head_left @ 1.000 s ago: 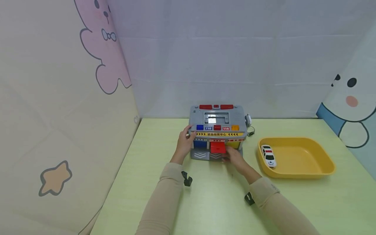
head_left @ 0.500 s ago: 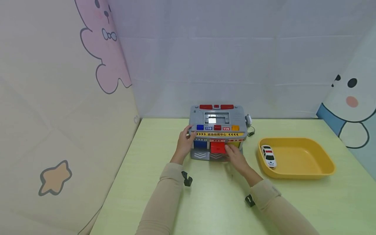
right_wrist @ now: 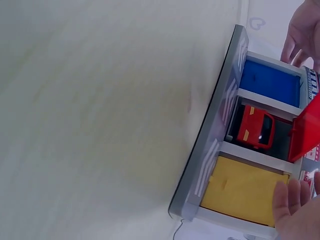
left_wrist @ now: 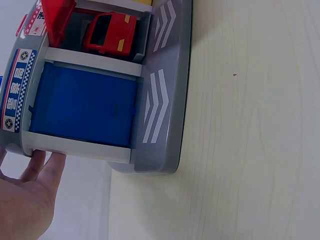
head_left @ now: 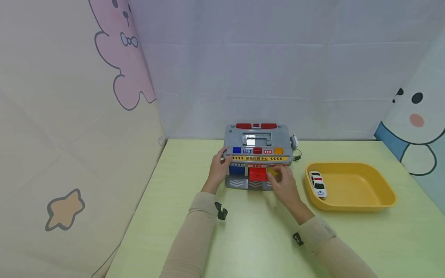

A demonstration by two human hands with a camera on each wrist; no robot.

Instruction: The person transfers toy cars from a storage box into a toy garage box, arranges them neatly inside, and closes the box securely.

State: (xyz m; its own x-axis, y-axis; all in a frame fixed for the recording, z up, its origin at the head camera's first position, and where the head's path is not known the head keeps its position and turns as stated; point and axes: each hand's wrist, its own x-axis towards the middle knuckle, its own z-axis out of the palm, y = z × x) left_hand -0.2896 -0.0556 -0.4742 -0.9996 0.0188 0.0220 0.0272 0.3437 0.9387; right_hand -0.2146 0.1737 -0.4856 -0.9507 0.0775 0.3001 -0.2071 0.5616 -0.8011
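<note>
A grey toy garage [head_left: 257, 142] stands on the table, with a blue door [left_wrist: 85, 102], a raised red door [head_left: 258, 174] and a yellow door [right_wrist: 242, 190] along its front. Behind the red door, a red toy car [left_wrist: 111, 34] sits in the middle bay, nose outward. The blue and yellow doors are down. My left hand [head_left: 218, 170] holds the garage's left front corner, thumb and fingers bent round it. At the yellow door, my right hand [head_left: 286, 187] has its fingers extended and its thumb beside the red door's edge, gripping nothing.
To the right, a yellow tray [head_left: 354, 189] holds a white toy police car [head_left: 318, 185] against its left wall. A small grey handset [head_left: 294, 142] with a coiled cord hangs on the garage's right side. Printed cloth walls stand behind and at the sides.
My right hand has shifted up and right from the ramp below the red door to the front of the yellow door. The left hand and garage stay in place, the red door still raised.
</note>
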